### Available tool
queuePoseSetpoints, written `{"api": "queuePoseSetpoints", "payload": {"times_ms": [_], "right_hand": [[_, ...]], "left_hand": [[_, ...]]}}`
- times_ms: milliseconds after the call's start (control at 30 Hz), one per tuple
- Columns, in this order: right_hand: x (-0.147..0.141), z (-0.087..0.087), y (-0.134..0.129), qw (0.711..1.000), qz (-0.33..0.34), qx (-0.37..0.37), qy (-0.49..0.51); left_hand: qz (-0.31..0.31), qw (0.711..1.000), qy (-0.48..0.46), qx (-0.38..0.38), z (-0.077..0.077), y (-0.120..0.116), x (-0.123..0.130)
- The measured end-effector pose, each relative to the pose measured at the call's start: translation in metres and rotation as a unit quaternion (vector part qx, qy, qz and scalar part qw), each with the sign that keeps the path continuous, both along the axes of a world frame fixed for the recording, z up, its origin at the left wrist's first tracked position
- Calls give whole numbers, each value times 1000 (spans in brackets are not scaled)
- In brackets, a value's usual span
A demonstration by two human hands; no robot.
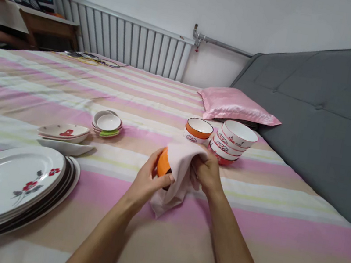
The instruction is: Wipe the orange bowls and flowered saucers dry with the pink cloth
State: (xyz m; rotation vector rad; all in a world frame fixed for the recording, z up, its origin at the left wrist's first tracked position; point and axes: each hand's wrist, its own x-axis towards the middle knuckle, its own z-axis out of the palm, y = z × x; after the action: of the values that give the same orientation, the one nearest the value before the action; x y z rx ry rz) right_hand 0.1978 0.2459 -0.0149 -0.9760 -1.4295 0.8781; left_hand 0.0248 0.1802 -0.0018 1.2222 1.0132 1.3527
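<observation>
Several large plates (3, 186) are lying stacked at the left edge of my view, the top one showing red flowers, on a striped bed (79, 232). Just beyond them I am seeing a few shallow dishes (66, 131), and to their right a cluster of small round dishes (108, 122) with a bright green piece among them. Near the middle, my left hand (150, 176) is pinching an orange bowl (163, 164) between thumb and fingers, holding it tilted above the bedding. A pale cloth (180, 161) is draping over the bowl and hanging below it. My right hand (206, 172) is gathering the cloth in its curled fingers; its fingertips are hiding in the folds. Behind the hands, a short bowl stack (199, 128) is standing, orange on top. Just right of it, a taller bowl stack (233, 143) is standing in front of a pink pillow (239, 106).
</observation>
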Motion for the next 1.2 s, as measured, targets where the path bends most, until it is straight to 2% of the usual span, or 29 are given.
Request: {"api": "queuePoseSetpoints", "payload": {"times_ms": [67, 133, 300, 500, 600, 767, 867, 933, 1033, 1200], "right_hand": [[-3, 4, -4, 999, 12, 25, -39], [-6, 6, -7, 996, 18, 36, -75], [-9, 8, -8, 993, 33, 32, -105], [-21, 1, -12, 991, 11, -23, -131], [-32, -5, -18, 991, 27, -47, -119], [-45, -2, -32, 985, 109, -120, -66], [-40, 12, -40, 958, 196, -208, -32], [-30, 22, -43, 933, 231, -271, -49], [-10, 33, -39, 915, 223, -335, -30], [13, 36, -22, 922, 133, -303, 202]], "left_hand": [[-13, 1000, 5, -25, 1, -1, 2], [15, 999, 0, -32, -1, -1, 2], [69, 991, -111, -37, -12, 2, 6], [140, 957, -249, -56, -10, 2, 12], [190, 932, -298, -79, -5, 3, 11], [244, 892, -373, -75, -1, 6, 8], [247, 886, -386, -66, 1, 6, 8], [240, 887, -390, -62, 2, 5, 9], [255, 885, -385, -67, 5, 5, 8], [290, 880, -360, -107, 4, 8, 5]]}}
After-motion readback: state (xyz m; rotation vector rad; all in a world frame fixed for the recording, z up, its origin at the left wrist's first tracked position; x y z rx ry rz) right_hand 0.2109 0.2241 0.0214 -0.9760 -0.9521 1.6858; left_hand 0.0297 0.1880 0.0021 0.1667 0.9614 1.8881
